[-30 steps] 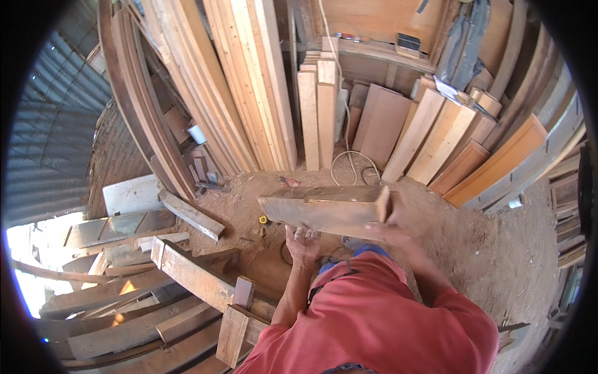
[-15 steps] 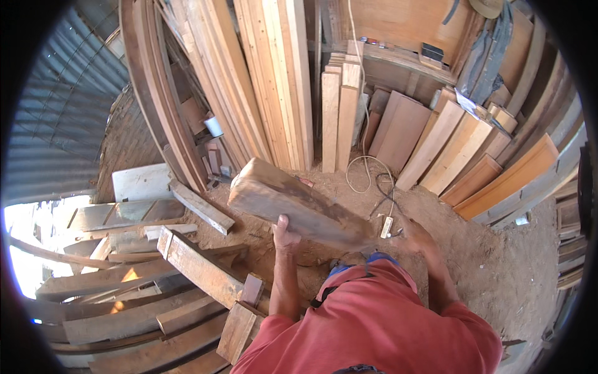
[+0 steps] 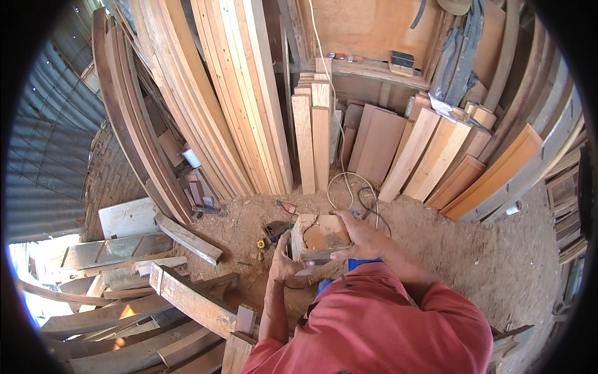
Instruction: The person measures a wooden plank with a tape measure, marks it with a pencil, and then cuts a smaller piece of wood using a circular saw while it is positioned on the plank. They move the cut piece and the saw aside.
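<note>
A thick wooden block [image 3: 321, 239] is held between my two hands in front of my body. Its upper face is pale, with a rough, rounded tan patch; the near edge is darker. My left hand [image 3: 283, 260] grips its left side, fingers along the edge. My right hand [image 3: 356, 235] wraps round its right side, with the thumb on the near edge. Just beyond my left hand, a dark power tool [image 3: 274, 231] lies on the ground, partly hidden. Beside it is a small yellow round thing [image 3: 261, 244], perhaps a tape measure.
Tall planks [image 3: 240, 93] lean at the back, shorter boards [image 3: 380, 143] to their right. A pale cable [image 3: 339, 177] coils on the sawdust-covered floor [image 3: 448, 262]. Stacked timber [image 3: 124, 318] fills the left, and a worn beam [image 3: 193, 299] lies near my left arm.
The block has turned from slanting lengthwise to end-on between my hands. My right hand has come in from the right and taken hold. The view has shifted, showing the power tool.
</note>
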Available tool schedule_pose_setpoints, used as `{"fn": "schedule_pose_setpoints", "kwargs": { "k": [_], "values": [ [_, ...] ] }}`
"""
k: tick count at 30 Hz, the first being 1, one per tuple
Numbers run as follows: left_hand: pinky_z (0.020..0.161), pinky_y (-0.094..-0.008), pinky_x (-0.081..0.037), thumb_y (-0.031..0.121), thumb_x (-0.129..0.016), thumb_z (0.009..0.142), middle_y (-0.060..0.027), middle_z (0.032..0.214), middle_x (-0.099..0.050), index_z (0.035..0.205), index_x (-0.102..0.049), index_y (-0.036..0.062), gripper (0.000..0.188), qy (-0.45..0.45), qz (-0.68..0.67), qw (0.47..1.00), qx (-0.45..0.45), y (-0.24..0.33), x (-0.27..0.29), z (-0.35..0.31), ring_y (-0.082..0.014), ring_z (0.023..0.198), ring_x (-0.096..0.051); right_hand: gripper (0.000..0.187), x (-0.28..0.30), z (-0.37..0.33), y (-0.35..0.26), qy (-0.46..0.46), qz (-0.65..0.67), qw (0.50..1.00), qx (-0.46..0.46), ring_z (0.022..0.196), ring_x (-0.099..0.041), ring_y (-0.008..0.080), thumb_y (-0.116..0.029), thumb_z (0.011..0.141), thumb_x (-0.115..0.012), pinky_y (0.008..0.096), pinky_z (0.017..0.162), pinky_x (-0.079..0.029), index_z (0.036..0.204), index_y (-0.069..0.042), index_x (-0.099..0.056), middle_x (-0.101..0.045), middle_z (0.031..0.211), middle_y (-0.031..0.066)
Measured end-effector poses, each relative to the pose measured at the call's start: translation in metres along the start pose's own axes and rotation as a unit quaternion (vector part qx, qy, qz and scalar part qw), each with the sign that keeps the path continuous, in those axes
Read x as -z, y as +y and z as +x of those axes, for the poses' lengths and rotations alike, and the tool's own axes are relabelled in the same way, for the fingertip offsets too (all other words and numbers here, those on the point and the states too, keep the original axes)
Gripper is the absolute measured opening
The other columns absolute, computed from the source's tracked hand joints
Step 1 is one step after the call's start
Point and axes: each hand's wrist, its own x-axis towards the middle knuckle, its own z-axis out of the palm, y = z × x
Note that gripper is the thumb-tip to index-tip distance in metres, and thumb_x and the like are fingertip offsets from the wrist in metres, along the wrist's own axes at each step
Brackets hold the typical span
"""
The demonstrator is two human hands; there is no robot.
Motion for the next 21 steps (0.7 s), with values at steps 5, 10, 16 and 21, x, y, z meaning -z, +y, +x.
{"fn": "schedule_pose_setpoints", "kwargs": {
  "k": [5, 10, 16, 21],
  "values": [
    [0.116, -0.0367, -0.038, 0.012, -0.098, 0.058, -0.0155, 0.147, -0.054, 0.154, -0.035, -0.0002, 0.115, -0.007, 0.084, 0.995, 0.045, -0.004, -0.011, 0.065, -0.0237, 0.136, -0.05, 0.105, 0.013, 0.03, 0.05, 0.002, 0.018, 0.998, -0.065, 0.13, -0.051, 0.0423, -0.041, 0.07, -0.09, 0.0464, 0.11, -0.04, 0.146, 0.004, -0.033, -0.052, 0.135, 0.0291],
    [0.11, -0.0367, -0.045, 0.012, -0.088, 0.075, -0.0176, 0.146, -0.056, 0.16, -0.027, 0.0056, 0.105, -0.037, 0.095, 0.986, 0.129, -0.013, -0.043, 0.165, -0.0253, 0.132, -0.057, 0.103, 0.044, 0.088, 0.113, 0.065, 0.065, 0.981, -0.171, 0.127, -0.053, 0.0419, -0.035, 0.067, -0.091, 0.0458, 0.108, -0.043, 0.145, 0.003, -0.034, -0.054, 0.132, 0.0283],
    [0.105, -0.0334, -0.048, 0.011, -0.077, 0.085, -0.0153, 0.137, -0.061, 0.153, -0.038, 0.0011, 0.079, -0.049, 0.143, 0.982, 0.109, -0.01, -0.089, 0.286, -0.021, 0.125, -0.06, 0.097, 0.103, 0.135, 0.206, 0.117, 0.04, 0.971, -0.206, 0.126, -0.051, 0.0449, -0.023, 0.068, -0.089, 0.047, 0.107, -0.043, 0.144, 0.001, -0.034, -0.052, 0.132, 0.0281],
    [0.103, -0.0306, -0.049, 0.006, -0.069, 0.093, -0.0118, 0.131, -0.065, 0.144, -0.049, -0.0035, 0.055, -0.037, 0.033, 0.993, 0.105, -0.006, -0.119, 0.367, -0.0175, 0.118, -0.063, 0.095, 0.176, 0.158, 0.271, 0.118, 0.015, 0.968, -0.219, 0.127, -0.049, 0.0447, -0.021, 0.068, -0.088, 0.0467, 0.11, -0.041, 0.144, 0.001, -0.034, -0.05, 0.132, 0.027]
  ]
}}
